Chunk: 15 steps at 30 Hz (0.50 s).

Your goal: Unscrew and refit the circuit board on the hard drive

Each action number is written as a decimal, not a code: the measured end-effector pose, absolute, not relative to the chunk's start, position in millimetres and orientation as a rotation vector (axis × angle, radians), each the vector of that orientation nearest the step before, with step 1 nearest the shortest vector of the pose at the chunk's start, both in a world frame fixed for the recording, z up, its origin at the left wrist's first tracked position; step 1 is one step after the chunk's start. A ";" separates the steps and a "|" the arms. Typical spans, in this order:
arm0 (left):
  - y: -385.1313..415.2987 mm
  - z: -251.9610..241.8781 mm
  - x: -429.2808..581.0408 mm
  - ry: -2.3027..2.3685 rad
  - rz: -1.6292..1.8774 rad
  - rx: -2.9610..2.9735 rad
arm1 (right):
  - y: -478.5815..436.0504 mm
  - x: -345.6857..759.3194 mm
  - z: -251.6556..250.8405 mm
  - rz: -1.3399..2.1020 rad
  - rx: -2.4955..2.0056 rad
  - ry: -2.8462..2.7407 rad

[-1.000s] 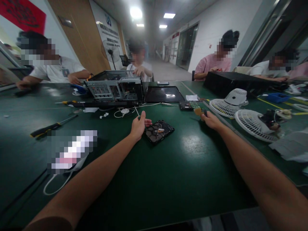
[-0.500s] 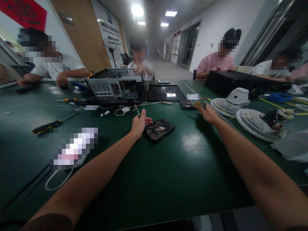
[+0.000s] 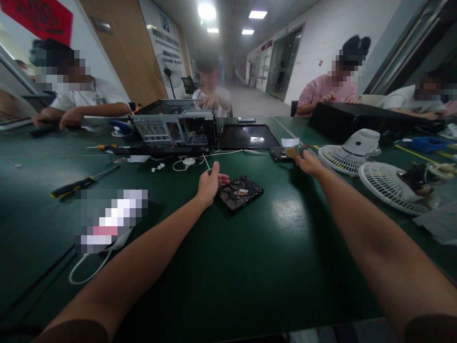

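My left hand (image 3: 210, 185) rests on the green table (image 3: 250, 267), fingers curled round a thin tool whose tip sticks up, touching the left edge of an opened black hard drive (image 3: 242, 193). My right hand (image 3: 310, 163) reaches far forward and pinches a small green-and-tan circuit board (image 3: 292, 152) just beside a second dark drive (image 3: 278, 154).
An open computer case (image 3: 174, 127) and a black panel (image 3: 248, 137) lie behind. Two white fan grilles (image 3: 389, 188) sit at right. Screwdrivers (image 3: 84, 182) and a white cable (image 3: 185, 163) lie at left. Several people sit around the table.
My right hand carried the small circuit board farther forward, up to the second drive. My left hand stayed at the opened drive.
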<state>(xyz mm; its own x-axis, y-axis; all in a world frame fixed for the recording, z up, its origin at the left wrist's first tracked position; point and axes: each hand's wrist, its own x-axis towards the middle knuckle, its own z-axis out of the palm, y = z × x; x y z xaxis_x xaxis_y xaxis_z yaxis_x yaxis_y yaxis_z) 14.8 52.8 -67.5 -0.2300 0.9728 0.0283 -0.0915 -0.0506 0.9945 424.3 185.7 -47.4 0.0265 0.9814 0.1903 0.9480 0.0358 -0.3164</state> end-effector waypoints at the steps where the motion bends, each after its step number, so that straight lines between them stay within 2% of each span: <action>1: 52.8 -67.6 14.8 1.278 1.452 1.044 | 185.5 422.0 -47.9 0.113 -1.985 -1.953; 6: 53.1 -68.5 13.5 1.284 1.445 1.064 | 180.8 409.5 -48.7 0.014 -2.046 -2.077; 15: 53.9 -69.6 10.9 1.272 1.445 1.049 | 139.4 422.9 -47.1 -0.069 -1.826 -2.414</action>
